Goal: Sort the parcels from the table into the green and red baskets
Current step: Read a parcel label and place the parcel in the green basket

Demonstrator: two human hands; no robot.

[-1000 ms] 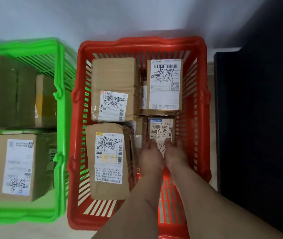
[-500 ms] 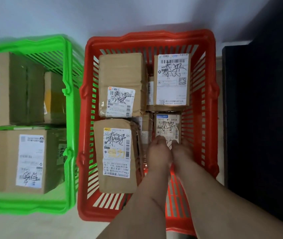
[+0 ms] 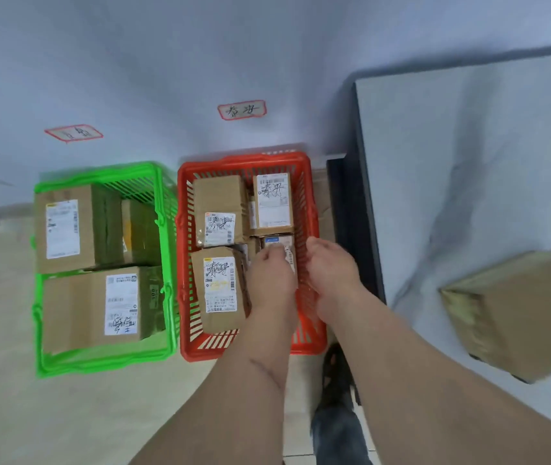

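Against a pale wall, both hands are hovering over the red basket point(image 3: 305, 162): left hand point(image 3: 272, 276) loosely curled, right hand point(image 3: 333, 266) half open, both empty. Parcels are filling it and the green basket point(image 3: 163, 229); another is sitting on the worktop point(image 3: 452, 146).

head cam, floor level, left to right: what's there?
green basket → red basket → dark table edge → table top → parcel on the table
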